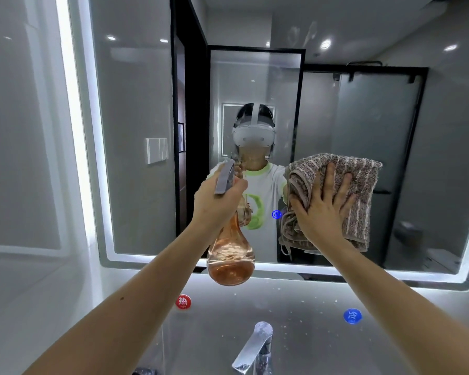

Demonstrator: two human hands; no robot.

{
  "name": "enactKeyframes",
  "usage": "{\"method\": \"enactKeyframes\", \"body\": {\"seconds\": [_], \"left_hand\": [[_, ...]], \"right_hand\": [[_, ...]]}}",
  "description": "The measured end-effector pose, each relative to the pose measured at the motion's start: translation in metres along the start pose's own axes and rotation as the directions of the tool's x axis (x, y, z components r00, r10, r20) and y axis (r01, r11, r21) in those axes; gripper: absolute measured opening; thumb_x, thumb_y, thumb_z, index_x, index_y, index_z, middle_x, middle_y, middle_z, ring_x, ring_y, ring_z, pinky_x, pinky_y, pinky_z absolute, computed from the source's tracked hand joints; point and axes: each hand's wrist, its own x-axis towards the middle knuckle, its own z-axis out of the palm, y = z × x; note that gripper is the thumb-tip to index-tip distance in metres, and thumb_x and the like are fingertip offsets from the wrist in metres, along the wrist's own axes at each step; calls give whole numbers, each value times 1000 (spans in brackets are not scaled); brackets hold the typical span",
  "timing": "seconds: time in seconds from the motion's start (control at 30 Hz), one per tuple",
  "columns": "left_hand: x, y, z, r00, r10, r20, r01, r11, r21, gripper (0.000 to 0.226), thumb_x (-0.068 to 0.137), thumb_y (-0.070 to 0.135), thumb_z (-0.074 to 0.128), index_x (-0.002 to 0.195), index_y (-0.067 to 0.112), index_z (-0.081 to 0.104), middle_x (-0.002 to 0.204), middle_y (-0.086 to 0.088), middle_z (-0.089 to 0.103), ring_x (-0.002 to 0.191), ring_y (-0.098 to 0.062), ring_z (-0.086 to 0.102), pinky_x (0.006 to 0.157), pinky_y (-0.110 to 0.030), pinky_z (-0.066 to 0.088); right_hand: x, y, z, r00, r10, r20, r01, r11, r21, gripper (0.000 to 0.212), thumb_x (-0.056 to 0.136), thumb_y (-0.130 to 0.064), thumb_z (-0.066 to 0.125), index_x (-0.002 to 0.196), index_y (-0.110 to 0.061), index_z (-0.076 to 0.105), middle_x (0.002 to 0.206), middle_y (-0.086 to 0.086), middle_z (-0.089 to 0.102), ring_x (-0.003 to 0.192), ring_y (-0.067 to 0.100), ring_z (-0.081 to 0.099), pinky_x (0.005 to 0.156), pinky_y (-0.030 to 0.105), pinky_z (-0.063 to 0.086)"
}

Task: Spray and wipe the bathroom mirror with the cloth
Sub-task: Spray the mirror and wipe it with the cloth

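The lit-edged bathroom mirror (136, 104) fills most of the view. My left hand (217, 201) grips the neck of a clear spray bottle (230, 255) holding orange-pink liquid, its grey nozzle pointing at the glass near the middle. My right hand (322, 209) lies flat with fingers spread, pressing a brown striped cloth (363, 185) against the lower right of the mirror. The cloth hangs in folds below my palm. The mirror reflects a person wearing a white headset.
A chrome tap (255, 347) stands at the bottom centre over the basin. A red hot sticker (183, 302) and a blue cold sticker (352, 316) sit on the wall below the mirror. A small blue touch button (276, 214) glows on the glass.
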Motion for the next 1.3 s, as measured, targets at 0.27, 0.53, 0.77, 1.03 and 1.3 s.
{"method": "enactKeyframes", "body": {"seconds": [0.27, 0.53, 0.77, 1.03, 1.3], "left_hand": [[0, -25, -43, 999, -14, -46, 15, 1000, 23, 22, 87, 28, 59, 71, 14, 60, 60, -2, 53, 64, -21, 49, 72, -51, 52], [-1, -45, -93, 974, 23, -224, -14, 999, 42, 21, 87, 22, 59, 72, 8, 59, 86, -33, 63, 71, -30, 57, 72, -52, 55], [-7, -59, -113, 956, -50, -290, 52, 999, 0, 15, 81, 27, 61, 72, 15, 60, 90, -33, 65, 84, -43, 61, 79, -57, 51], [-18, -72, -87, 968, -46, -246, 51, 999, 12, 31, 81, 28, 59, 76, -2, 57, 80, -30, 62, 72, -27, 55, 75, -53, 54], [-14, -54, -63, 979, -14, -204, 8, 1000, -29, 39, 74, 27, 56, 77, -11, 50, 63, -11, 43, 61, -24, 43, 60, -39, 42]], "right_hand": [[44, -62, -5, 949, -305, -80, 294, 948, -123, 72, 88, -63, 23, 139, -34, -18, 155, -10, -16, 136, 19, -27, 100, 38, -33], [43, -136, 10, 922, -381, -70, 370, 920, -131, 68, 92, -57, 27, 147, -28, -1, 157, -6, -11, 142, 28, -18, 108, 47, -19], [3, -166, 57, 862, -500, -78, 484, 859, -165, 70, 88, -60, 28, 146, -28, 6, 157, -2, 5, 140, 22, -7, 105, 42, -25], [-41, -99, 89, 808, -582, -92, 553, 803, -223, 65, 83, -57, 36, 142, -31, 23, 149, -9, 18, 138, 24, 13, 112, 43, -10], [-12, -37, 48, 811, -571, -130, 531, 811, -247, 66, 83, -60, 35, 141, -31, 23, 151, -8, 25, 143, 21, -4, 112, 40, -15]]}}
